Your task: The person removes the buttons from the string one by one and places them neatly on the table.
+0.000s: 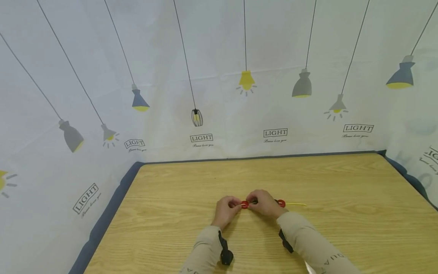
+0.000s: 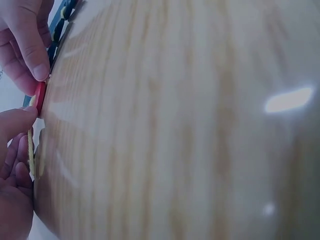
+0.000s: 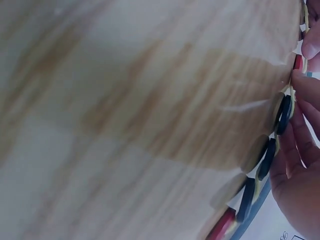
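Both hands meet over the table around a round red button (image 1: 245, 204) threaded on a yellow cord (image 1: 297, 204). My left hand (image 1: 226, 211) pinches its left side between thumb and fingers. From the other side, my right hand (image 1: 265, 203) pinches at its right edge; whether it grips the button or the cord there is partly hidden. Several black buttons (image 3: 267, 159) hang in a row on the same cord beside my right palm, with another red button (image 1: 281, 203) after them. In the left wrist view, a length of cord (image 2: 31, 152) runs down past the left thumb.
A wood-grain table (image 1: 164, 213) spreads around both hands, with a dark blue edge (image 1: 116, 198) along its left side. White fabric walls (image 1: 219, 45) printed with lamps stand behind and at the sides. Each wrist wears a black camera mount (image 1: 226, 255).
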The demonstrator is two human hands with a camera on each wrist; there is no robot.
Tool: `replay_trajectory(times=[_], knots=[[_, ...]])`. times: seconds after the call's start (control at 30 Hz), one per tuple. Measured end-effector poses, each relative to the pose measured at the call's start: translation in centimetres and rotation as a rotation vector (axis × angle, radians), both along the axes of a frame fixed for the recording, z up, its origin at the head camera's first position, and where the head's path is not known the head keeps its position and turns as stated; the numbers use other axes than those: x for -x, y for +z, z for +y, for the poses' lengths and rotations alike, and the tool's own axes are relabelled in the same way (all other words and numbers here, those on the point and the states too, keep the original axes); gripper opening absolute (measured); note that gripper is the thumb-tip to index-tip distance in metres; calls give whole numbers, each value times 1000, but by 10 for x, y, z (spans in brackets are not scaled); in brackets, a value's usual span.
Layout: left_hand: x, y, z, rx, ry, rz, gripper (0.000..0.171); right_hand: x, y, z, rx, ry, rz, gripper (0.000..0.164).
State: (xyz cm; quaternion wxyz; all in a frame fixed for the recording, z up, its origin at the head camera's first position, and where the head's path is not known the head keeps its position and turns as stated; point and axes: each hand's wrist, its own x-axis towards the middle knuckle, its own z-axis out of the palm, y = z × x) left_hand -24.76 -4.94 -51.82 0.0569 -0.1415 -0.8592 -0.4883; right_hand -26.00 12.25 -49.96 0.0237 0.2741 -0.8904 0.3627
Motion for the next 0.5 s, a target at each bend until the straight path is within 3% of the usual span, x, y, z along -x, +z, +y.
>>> replay_trajectory(times=[0.5], knots=[[2, 0, -3, 16, -31, 4, 3, 2, -2, 0, -9, -25, -33, 6]])
